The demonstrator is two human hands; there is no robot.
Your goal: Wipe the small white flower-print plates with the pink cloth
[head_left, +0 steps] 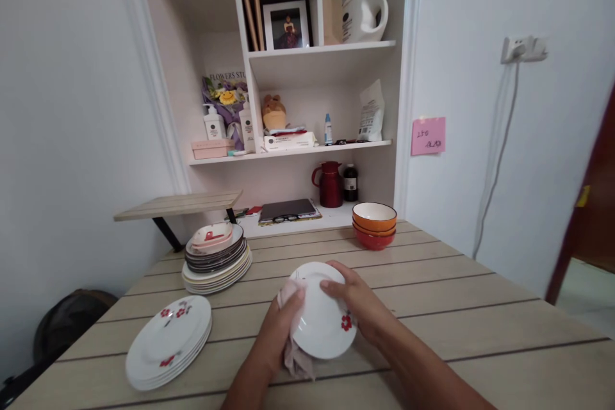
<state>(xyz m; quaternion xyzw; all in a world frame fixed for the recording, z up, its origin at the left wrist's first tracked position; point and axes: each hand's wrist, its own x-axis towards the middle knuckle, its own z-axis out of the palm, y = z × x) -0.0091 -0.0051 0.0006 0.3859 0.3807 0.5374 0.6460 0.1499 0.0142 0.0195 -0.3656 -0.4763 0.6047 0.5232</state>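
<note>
White shelves [321, 50] stand behind a slatted worktop [451, 307]. Over it, one flowered plate [323, 328] is held from both sides: the left hand [279, 325] closes on its left edge through a pale cloth [298, 362], the right hand [356, 298] grips its upper right rim. Matching plates [168, 343] lie stacked leftward; stacked bowls [375, 225] stand farther back.

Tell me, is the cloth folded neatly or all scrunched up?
Scrunched up: the cloth is bunched between the left hand and the plate, its lower end creased.
</note>
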